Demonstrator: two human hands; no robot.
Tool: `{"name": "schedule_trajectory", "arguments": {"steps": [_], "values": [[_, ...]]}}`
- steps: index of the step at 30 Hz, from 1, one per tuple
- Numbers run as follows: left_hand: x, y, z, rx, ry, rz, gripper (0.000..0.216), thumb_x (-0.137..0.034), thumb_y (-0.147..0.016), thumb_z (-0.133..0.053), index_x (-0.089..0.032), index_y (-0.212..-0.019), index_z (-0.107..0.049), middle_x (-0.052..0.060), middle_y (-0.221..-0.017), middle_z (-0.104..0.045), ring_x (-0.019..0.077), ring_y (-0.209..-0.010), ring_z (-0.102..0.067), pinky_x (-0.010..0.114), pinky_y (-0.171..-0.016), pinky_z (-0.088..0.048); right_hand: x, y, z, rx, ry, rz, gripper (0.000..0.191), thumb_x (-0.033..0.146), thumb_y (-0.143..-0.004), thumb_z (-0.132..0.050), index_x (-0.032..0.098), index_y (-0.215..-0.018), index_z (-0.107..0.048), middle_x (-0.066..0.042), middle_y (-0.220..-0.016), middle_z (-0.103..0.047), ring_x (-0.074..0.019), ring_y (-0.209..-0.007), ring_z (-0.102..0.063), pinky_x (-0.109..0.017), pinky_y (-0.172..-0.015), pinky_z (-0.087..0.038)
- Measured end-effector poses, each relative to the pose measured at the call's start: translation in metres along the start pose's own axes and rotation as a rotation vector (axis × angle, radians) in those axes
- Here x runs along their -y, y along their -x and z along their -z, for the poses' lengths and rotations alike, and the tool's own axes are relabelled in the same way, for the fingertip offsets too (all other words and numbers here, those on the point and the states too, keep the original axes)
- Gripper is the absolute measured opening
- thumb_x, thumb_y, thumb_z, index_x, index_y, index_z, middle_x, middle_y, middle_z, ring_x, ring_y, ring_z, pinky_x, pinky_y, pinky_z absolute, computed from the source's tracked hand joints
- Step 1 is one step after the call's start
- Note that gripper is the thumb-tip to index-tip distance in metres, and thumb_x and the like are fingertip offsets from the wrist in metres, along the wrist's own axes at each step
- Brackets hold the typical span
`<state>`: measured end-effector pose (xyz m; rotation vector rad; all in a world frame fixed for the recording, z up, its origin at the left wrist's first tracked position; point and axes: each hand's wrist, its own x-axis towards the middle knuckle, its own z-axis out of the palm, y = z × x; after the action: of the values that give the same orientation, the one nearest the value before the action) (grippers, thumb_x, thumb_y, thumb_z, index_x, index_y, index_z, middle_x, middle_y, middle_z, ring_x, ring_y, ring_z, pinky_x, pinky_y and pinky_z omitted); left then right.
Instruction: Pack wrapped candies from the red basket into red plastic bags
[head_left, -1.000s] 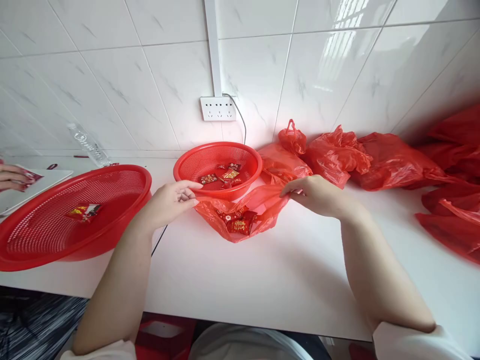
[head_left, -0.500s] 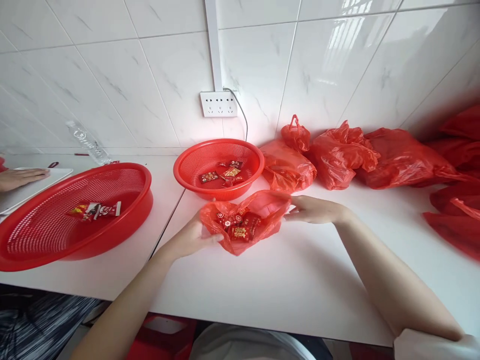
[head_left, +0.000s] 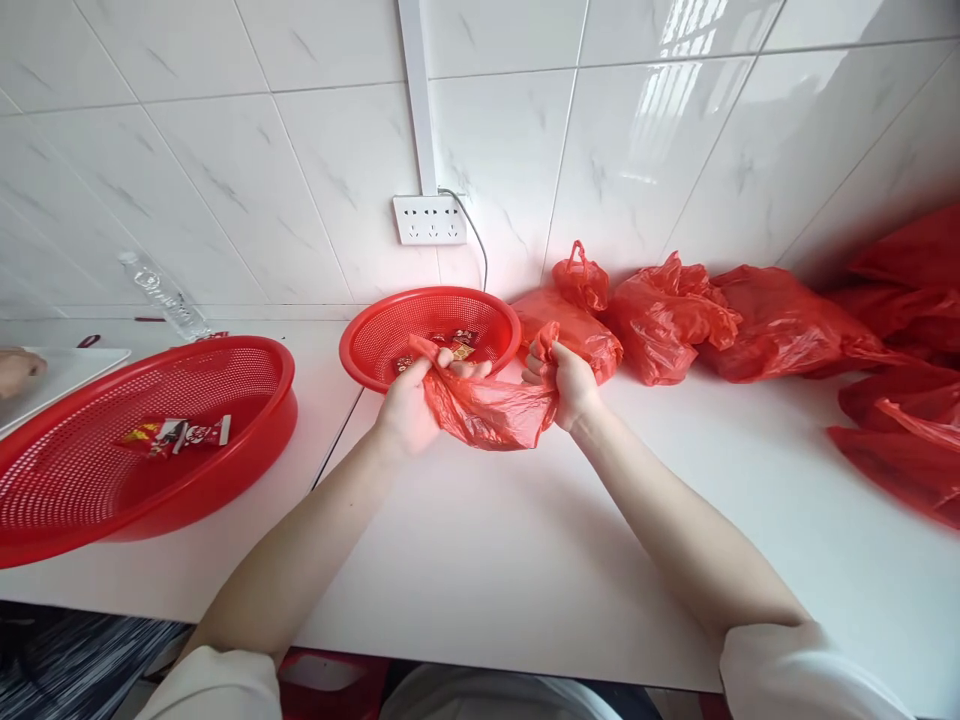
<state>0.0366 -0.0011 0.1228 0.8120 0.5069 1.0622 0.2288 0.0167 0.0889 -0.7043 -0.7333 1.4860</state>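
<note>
Just in front of the small red basket (head_left: 379,335), over the white table (head_left: 480,560), the red bag (head_left: 491,412) hangs between your hands: your left hand (head_left: 409,412) grips one end, your right hand (head_left: 573,386) clenches the other. Pull evenly, lest the thin plastic tear.

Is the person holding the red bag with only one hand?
No: the left hand and right hand each grip the red plastic bag.
</note>
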Motion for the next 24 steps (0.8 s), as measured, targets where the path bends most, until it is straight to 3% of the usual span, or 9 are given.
{"name": "schedule_trajectory", "arguments": {"steps": [3,5,9,12,14,16,19,22,24], "values": [[0.01,-0.006,-0.004,0.009,0.026,0.092,0.017,-0.019,-0.088,-0.044,-0.02,-0.07,-0.044,-0.009,-0.048,-0.024,0.0057,-0.037,-0.028,0.022,-0.054,-0.043,-0.01,0.001,0.001,-0.025,0.31,0.13,0.04,0.045,-0.089,-0.051,0.023,-0.061,-0.033,0.007,-0.049,-0.026,-0.0091,-0.042,-0.023,-0.024,-0.04,-0.023],[0.019,-0.008,-0.001,0.038,-0.022,0.136,0.005,-0.019,-0.081,-0.048,-0.019,-0.076,-0.047,-0.009,-0.052,-0.023,0.0054,-0.039,-0.021,0.019,-0.044,-0.032,-0.017,0.007,0.003,0.014,0.581,0.319,0.038,0.046,-0.092,-0.049,0.021,-0.065,-0.04,0.004,-0.055,-0.038,-0.0108,-0.049,-0.035,-0.025,-0.047,-0.032],[0.032,-0.007,0.005,0.234,-0.328,0.168,0.031,-0.008,-0.064,-0.061,-0.02,-0.091,-0.054,-0.005,-0.07,-0.045,0.0064,-0.058,-0.043,0.021,-0.057,-0.04,-0.016,0.022,0.004,0.369,0.981,0.61,0.02,0.034,-0.093,-0.051,0.02,-0.083,-0.06,-0.004,-0.091,-0.06,-0.0173,-0.086,-0.056,-0.033,-0.08,-0.047],[0.036,-0.004,0.006,0.369,-0.638,0.141,0.048,-0.009,-0.066,-0.071,-0.025,-0.11,-0.057,0.0,-0.1,-0.057,0.0144,-0.09,-0.056,0.031,-0.081,-0.048,-0.006,0.029,0.001,0.589,1.116,0.758,0.008,0.024,-0.086,-0.061,0.021,-0.085,-0.069,-0.009,-0.134,-0.05,-0.0262,-0.125,-0.045,-0.044,-0.105,-0.037],[0.038,-0.003,0.008,0.372,-0.797,0.14,0.028,-0.022,-0.075,-0.07,-0.023,-0.102,-0.062,0.003,-0.101,-0.06,0.0186,-0.097,-0.057,0.037,-0.089,-0.047,0.002,0.03,0.0,0.668,1.139,0.707,0.008,0.024,-0.085,-0.064,0.021,-0.085,-0.071,-0.008,-0.145,-0.043,-0.0285,-0.134,-0.037,-0.047,-0.11,-0.031],[0.039,-0.003,0.01,0.317,-0.882,0.13,0.015,-0.033,-0.083,-0.064,-0.021,-0.091,-0.063,0.003,-0.091,-0.061,0.0188,-0.093,-0.058,0.037,-0.088,-0.047,0.009,0.03,0.001,0.765,1.05,0.505,0.016,0.029,-0.091,-0.058,0.021,-0.095,-0.071,-0.009,-0.14,-0.049,-0.0264,-0.131,-0.044,-0.045,-0.107,-0.038],[0.035,-0.004,0.012,0.271,-0.885,0.118,0.026,-0.044,-0.089,-0.054,-0.02,-0.083,-0.061,0.001,-0.077,-0.058,0.0145,-0.077,-0.057,0.031,-0.077,-0.049,0.016,0.027,0.006,0.821,0.859,0.221,0.03,0.036,-0.096,-0.049,0.021,-0.119,-0.063,-0.009,-0.123,-0.062,-0.0213,-0.109,-0.062,-0.039,-0.09,-0.052],[0.029,-0.003,0.013,0.27,-0.848,0.263,0.038,-0.053,-0.091,-0.046,-0.02,-0.075,-0.056,-0.003,-0.056,-0.047,0.0094,-0.047,-0.045,0.024,-0.048,-0.041,0.018,0.025,0.009,0.763,0.806,0.188,0.034,0.038,-0.091,-0.059,0.019,-0.119,-0.062,-0.009,-0.111,-0.068,-0.0197,-0.09,-0.07,-0.037,-0.079,-0.055],[0.026,-0.002,0.013,0.268,-0.828,0.35,0.041,-0.056,-0.091,-0.044,-0.019,-0.076,-0.056,-0.004,-0.051,-0.046,0.008,-0.038,-0.041,0.023,-0.04,-0.035,0.019,0.024,0.01,0.731,0.818,0.217,0.03,0.038,-0.087,-0.063,0.017,-0.109,-0.066,-0.008,-0.099,-0.072,-0.0193,-0.082,-0.071,-0.035,-0.074,-0.055]]}}
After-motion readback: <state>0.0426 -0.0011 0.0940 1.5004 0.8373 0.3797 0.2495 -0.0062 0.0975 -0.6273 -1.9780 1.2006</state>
